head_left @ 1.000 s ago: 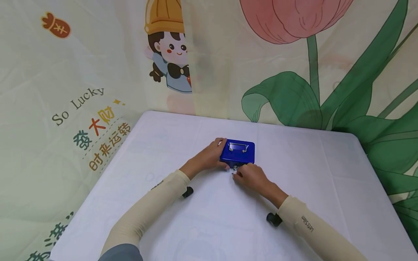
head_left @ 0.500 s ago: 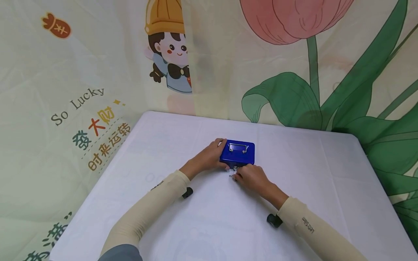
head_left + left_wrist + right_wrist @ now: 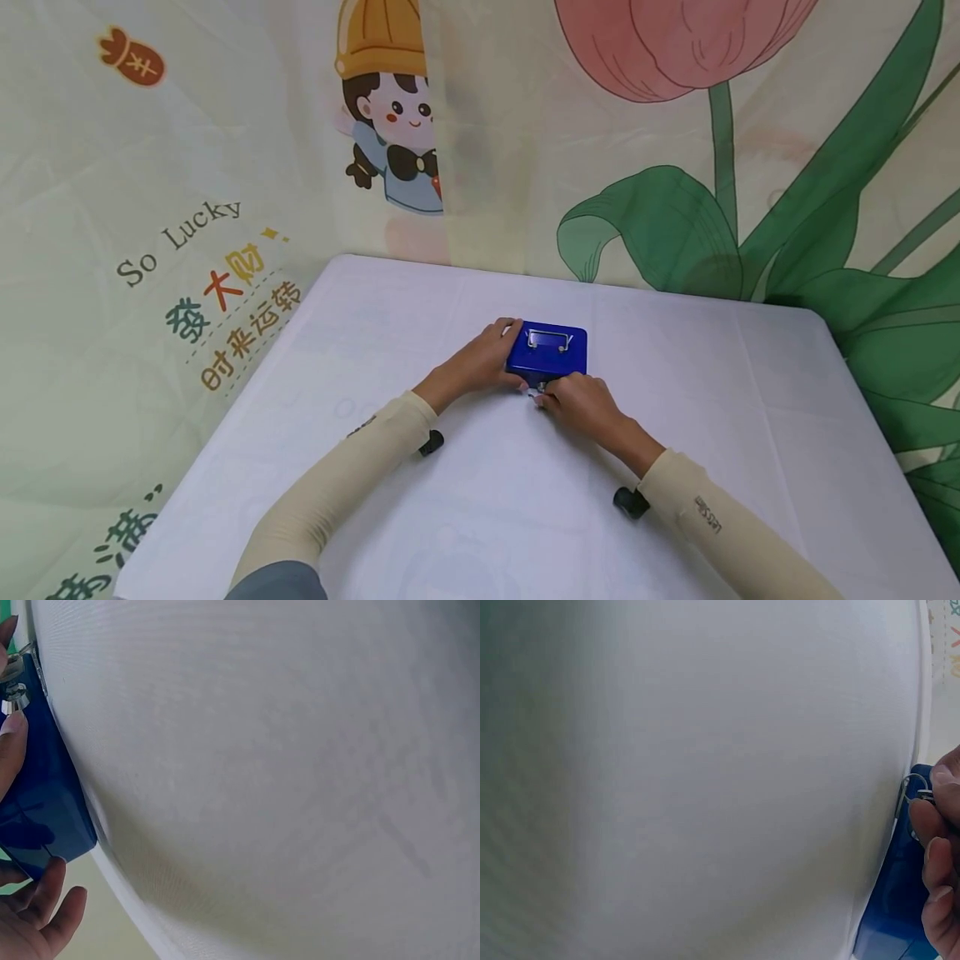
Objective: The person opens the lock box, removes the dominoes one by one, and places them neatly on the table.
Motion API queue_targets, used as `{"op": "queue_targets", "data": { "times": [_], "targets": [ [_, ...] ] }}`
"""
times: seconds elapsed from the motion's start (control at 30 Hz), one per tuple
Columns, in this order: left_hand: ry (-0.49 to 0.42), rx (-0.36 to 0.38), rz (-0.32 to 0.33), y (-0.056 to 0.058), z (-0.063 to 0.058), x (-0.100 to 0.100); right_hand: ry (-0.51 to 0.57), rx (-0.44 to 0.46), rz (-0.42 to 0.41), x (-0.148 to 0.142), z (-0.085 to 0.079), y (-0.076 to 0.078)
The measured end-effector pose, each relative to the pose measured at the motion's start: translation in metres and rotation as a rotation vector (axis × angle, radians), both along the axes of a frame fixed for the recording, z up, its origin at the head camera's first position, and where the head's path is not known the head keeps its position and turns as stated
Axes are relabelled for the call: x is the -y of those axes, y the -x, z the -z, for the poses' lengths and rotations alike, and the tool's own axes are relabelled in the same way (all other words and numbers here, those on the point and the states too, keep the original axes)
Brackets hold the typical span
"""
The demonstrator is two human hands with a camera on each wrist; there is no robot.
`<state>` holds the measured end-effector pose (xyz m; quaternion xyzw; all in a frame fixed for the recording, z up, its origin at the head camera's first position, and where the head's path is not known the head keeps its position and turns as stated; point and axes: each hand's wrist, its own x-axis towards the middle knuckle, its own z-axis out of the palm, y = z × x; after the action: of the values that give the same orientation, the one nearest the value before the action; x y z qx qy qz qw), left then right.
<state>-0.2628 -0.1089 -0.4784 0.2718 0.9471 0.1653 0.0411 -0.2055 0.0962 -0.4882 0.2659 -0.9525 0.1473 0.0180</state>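
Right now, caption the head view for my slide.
Left grip holding a blue box, right grip pinching silvery metal at its front, on a white table.

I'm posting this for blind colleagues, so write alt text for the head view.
A person's left hand holds a blue box on a white table while the right hand pinches a small metal piece at its near side. Behind is a backdrop printed with a pink tulip and a cartoon figure.

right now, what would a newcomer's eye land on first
Likely the blue box on the table, held at its left end by the left hand. The right hand pinches what looks like a key at the box front. A printed pink tulip spans the upper right backdrop.
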Motion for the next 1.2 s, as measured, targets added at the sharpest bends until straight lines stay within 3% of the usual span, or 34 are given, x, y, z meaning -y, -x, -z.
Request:
{"op": "queue_targets", "data": {
  "times": [0.63, 1.2],
  "targets": [
    [-0.005, 0.005, -0.003, 0.0005, -0.0007, -0.0002, 0.036, 0.017, 0.002, -0.0026, 0.0052, 0.0052],
    [0.01, -0.001, -0.005, 0.0004, -0.0001, 0.0006, 0.153, 0.165, 0.042, -0.0044, 0.0066, 0.0006]
  ]
}}
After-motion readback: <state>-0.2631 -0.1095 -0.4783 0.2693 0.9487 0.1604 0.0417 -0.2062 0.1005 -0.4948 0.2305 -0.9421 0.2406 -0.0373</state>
